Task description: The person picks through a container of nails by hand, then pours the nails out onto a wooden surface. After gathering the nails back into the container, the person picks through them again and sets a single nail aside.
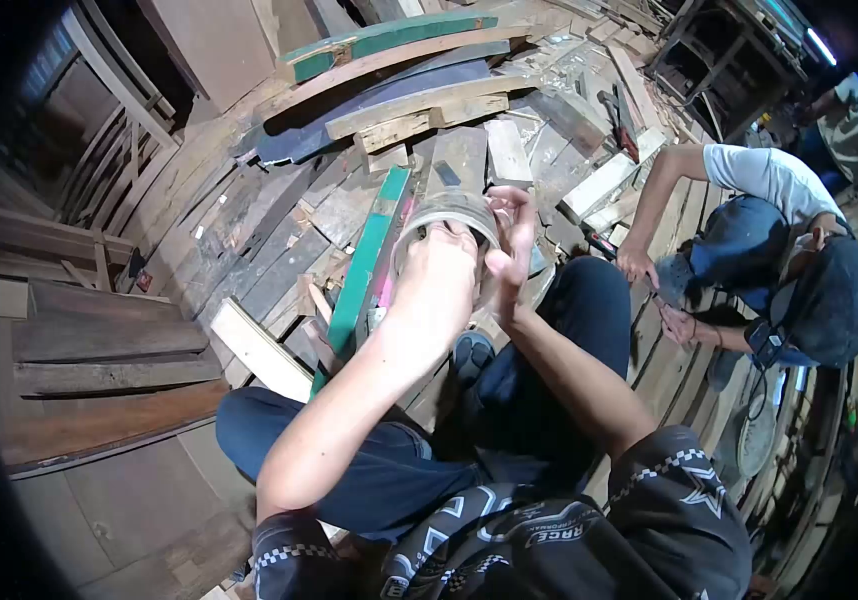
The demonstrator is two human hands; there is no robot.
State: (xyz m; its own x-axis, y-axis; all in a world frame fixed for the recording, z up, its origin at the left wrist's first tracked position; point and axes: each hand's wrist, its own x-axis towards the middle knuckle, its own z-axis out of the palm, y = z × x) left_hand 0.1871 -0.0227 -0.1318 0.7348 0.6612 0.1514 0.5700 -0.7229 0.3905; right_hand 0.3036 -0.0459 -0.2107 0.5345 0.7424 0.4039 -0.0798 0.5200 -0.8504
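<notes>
My left hand (441,268) reaches into the mouth of a clear, round plastic jar (446,207). Its fingers are hidden inside, so whether they grip anything cannot be seen. Curved round the jar's right side, my right hand (515,238) holds it between thumb and fingers. The jar is in front of my knees, above the scattered wood. Close to its left side runs a green-painted wooden strip (373,252). What the jar contains is hidden by my left hand and the rim.
Curved wooden pieces (429,105), some painted green or blue, are stacked ahead. Offcuts and planks (279,215) cover the floor. At the right another person (749,240) crouches, both hands low near the slatted floor. A red-handled tool (626,140) lies ahead right.
</notes>
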